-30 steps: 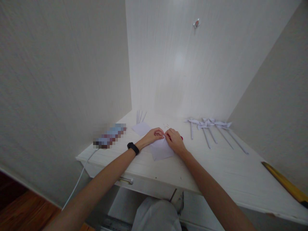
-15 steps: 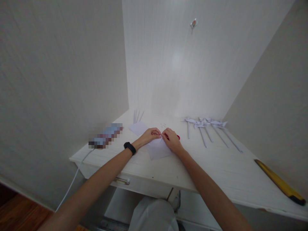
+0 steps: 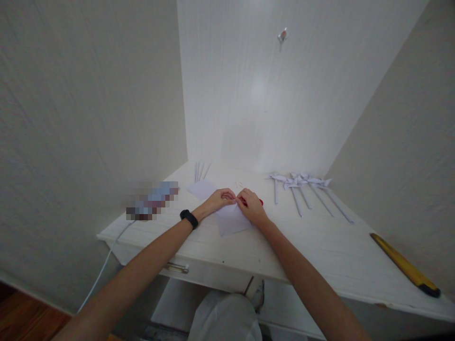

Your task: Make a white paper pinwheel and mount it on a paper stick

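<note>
— Paper (image 3: 232, 221) lies flat on the bench (image 3: 320, 246), near its middle, doesn't it?

— Yes, and both hands meet at its far corner. The left hand (image 3: 220, 199) has its grip pressed together, pinching that corner; the right hand (image 3: 250, 207) pinches it too.

— What's around it?

— Paper pinwheels (image 3: 302, 187) to the right, thin paper sticks (image 3: 200, 170) at the far left, and something red (image 3: 260, 202) just beyond the right hand.
</note>
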### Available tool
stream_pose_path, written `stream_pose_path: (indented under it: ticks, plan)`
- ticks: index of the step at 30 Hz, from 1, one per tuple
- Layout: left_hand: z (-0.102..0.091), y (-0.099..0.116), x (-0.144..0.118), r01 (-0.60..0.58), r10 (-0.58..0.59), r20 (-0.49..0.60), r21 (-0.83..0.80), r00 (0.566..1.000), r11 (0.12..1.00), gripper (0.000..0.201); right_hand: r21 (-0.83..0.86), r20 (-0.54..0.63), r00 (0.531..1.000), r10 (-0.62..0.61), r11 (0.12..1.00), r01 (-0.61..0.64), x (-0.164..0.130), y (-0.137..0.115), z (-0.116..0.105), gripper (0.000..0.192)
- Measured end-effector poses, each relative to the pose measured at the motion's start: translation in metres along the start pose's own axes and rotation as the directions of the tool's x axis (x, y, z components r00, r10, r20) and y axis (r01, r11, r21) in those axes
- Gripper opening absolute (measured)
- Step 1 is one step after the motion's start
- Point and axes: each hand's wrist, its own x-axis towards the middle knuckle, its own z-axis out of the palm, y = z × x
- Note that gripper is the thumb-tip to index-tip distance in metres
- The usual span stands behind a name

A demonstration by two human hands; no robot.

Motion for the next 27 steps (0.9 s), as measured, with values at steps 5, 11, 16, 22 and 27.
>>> stream_pose_path:
  ticks: [5,11,16,22,27]
  plan:
    - [-0.0002,-0.0017,0.0008,-0.012,0.013,0.003,-0.026,1.000,1.000,0.029,0.062,0.014,1.000,0.028,0.998,-0.029,0.0005,0.0019,0.0014,0.012]
    - [-0.0002,-0.0020,0.0009,-0.007,0.008,0.002,-0.069,1.000,0.998,0.031,0.142,0.004,1.000,0.021,0.990,-0.021,-0.0002,0.0028,0.0001,0.013]
    - [-0.0004,-0.0011,0.0011,-0.007,0.008,0.010,-0.087,1.000,0.996,0.031,0.166,0.003,1.000,0.018,0.986,-0.018,-0.0008,0.0049,0.0019,0.013]
    - [0.0012,0.0029,-0.0003,0.005,-0.004,0.006,-0.070,1.000,0.998,0.032,0.166,0.001,1.000,0.007,0.986,-0.007,-0.0001,0.0058,0.0018,0.012]
    - [0.0023,0.0050,-0.0024,0.011,-0.010,0.023,-0.065,1.000,0.998,0.031,0.125,-0.007,1.000,-0.019,0.992,0.019,0.0005,0.0055,0.0006,0.012]
